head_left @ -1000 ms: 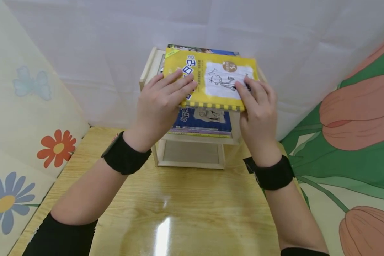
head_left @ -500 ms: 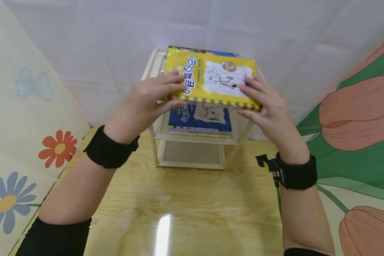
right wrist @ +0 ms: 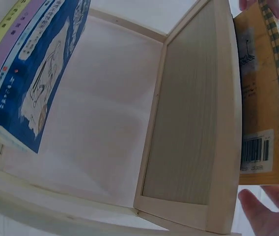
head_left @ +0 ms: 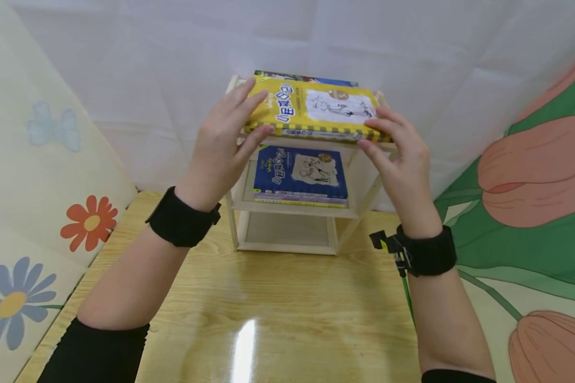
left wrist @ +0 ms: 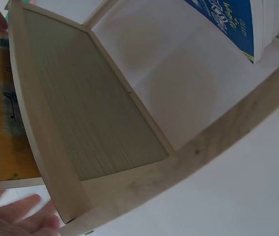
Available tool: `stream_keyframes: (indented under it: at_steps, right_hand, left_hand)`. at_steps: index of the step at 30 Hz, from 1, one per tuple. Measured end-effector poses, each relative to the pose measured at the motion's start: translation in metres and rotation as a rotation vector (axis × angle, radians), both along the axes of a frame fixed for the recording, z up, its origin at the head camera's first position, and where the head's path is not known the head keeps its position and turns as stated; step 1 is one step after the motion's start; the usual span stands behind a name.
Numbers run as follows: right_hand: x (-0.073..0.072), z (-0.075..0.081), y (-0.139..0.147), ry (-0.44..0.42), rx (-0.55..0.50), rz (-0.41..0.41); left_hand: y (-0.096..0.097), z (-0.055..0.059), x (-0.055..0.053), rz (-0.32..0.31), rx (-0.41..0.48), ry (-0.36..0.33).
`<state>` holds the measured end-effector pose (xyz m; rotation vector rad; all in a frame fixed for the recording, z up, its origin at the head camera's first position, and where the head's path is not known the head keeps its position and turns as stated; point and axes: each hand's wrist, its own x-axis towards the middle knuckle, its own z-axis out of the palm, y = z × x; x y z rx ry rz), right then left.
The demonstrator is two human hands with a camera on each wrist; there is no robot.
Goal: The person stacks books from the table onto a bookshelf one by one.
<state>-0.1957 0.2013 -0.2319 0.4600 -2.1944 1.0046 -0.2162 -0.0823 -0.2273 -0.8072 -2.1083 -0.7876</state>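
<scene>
A yellow paperback book [head_left: 311, 106] with a checked spine lies across the top of a small pale wooden shelf [head_left: 297, 211], its spine toward me. My left hand [head_left: 215, 146] holds its left end, thumb at the spine and fingers over the cover. On the right end, my right hand [head_left: 402, 159] grips the front corner between thumb and fingers. From below, the right wrist view shows the book's back cover with a barcode [right wrist: 257, 150] jutting past the top board's front edge. Behind it, a darker colourful book [head_left: 306, 78] is mostly covered.
On the middle board sits a stack of books with a blue one [head_left: 302, 173] on top and purple and yellow spines below. The shelf stands on a shiny wood-grain table [head_left: 292, 298]. A white cloth [head_left: 172, 64] hangs behind; flower-printed panels [head_left: 532, 170] flank the sides.
The yellow book's front edge has risen, bringing its spine into view. Both hands have shifted from lying over the cover to its two ends, with thumbs at the spine.
</scene>
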Motion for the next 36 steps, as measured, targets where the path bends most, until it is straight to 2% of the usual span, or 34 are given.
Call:
stream_keyframes:
  at_steps: [3, 12, 15, 20, 29, 36]
  right_hand:
    - [-0.002, 0.001, -0.002, -0.045, -0.049, -0.040]
    - [-0.007, 0.007, -0.010, -0.154, -0.149, -0.062]
    - [-0.009, 0.010, -0.012, -0.209, -0.140, -0.069]
    - [-0.014, 0.013, -0.013, -0.284, -0.113, -0.083]
    - [-0.022, 0.018, -0.017, -0.363, -0.109, -0.099]
    - [-0.024, 0.023, -0.019, -0.441, -0.003, -0.162]
  left_hand:
    - [0.000, -0.001, -0.001, 0.087, -0.031, -0.083]
    - [0.006, 0.004, -0.002, 0.217, 0.046, -0.252]
    - [0.007, 0.007, -0.002, 0.244, 0.065, -0.301]
    - [0.010, 0.010, -0.004, 0.252, 0.090, -0.367]
    - [0.015, 0.015, -0.009, 0.271, 0.164, -0.409]
    - [0.018, 0.015, -0.011, 0.318, 0.129, -0.400]
